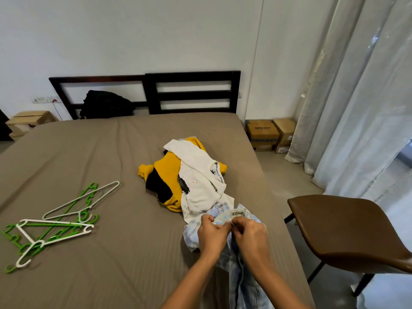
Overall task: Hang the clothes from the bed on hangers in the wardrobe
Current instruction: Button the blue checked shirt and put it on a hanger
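Note:
A pile of clothes lies on the brown bed (111,152): a yellow and black garment (166,172) with a white top (200,181) draped over it. Nearest me is a pair of light blue jeans (243,284). My left hand (211,234) and my right hand (250,235) both pinch the jeans at the waistband, close together, fingers curled. Several green and white hangers (55,221) lie in a loose heap on the bed's left side. No wardrobe is in view.
A brown chair (347,230) stands close to the bed's right edge. Cardboard boxes (270,134) sit on the floor by the curtains (356,97). A black bag (104,105) leans on the dark headboard (194,92). Another box (29,121) is at far left.

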